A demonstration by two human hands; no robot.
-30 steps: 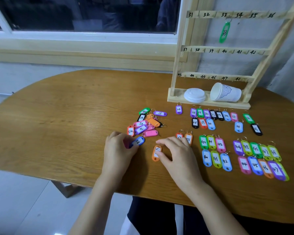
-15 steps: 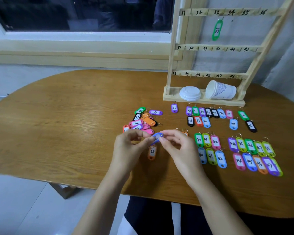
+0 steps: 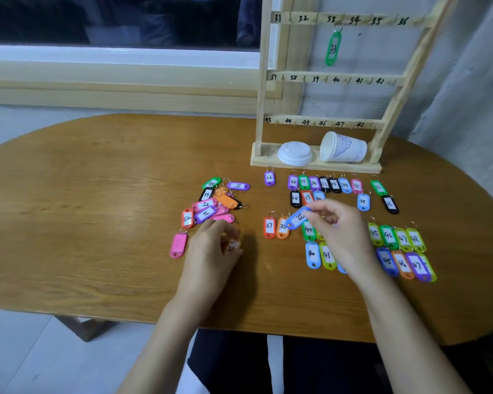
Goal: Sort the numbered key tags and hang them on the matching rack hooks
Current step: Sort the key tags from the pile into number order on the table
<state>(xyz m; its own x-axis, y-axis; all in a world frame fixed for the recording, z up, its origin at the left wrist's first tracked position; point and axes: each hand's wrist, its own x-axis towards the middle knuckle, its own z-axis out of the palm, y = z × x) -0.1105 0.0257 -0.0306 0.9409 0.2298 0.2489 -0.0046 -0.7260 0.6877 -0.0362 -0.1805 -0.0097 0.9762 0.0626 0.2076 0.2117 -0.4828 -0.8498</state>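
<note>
Pinching blue tag 38 point(image 3: 298, 218) in the right hand point(image 3: 336, 231), held just beside the orange 38 tag point(image 3: 282, 228) lying on the table point(image 3: 97, 223).
By the unsorted pile point(image 3: 211, 204), the left hand point(image 3: 211, 251) curls its fingers over an orange tag point(image 3: 233, 245); number blurred. Green tag 33 point(image 3: 333, 49) hangs on the rack point(image 3: 261, 81).

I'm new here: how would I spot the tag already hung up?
Find the tall wooden rack standing on the brown table. From its top rail hangs a green plastic key tag marked 33, the only one on a hook.
</note>
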